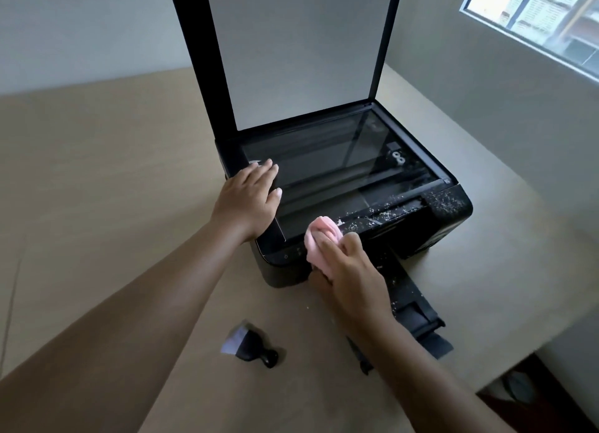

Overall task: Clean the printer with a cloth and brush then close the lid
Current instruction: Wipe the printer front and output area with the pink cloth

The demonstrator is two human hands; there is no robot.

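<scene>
A black printer [449, 206] stands on the table with its lid [301, 50] raised upright, showing the scanner glass [340, 170]. White crumbs lie scattered along the printer's front edge and right corner. My right hand [350, 277] is closed on a bunched pink cloth [319, 238], pressed against the front control strip. My left hand [249, 199] rests flat on the printer's left edge, fingers spread over the glass corner. A small black brush [249, 343] with pale bristles lies on the table in front.
The beige table [97, 189] extends wide to the left. The printer's black output tray [411, 306] sticks out forward at the right, speckled with crumbs. The table's right edge drops off near a wall with a window [538, 14].
</scene>
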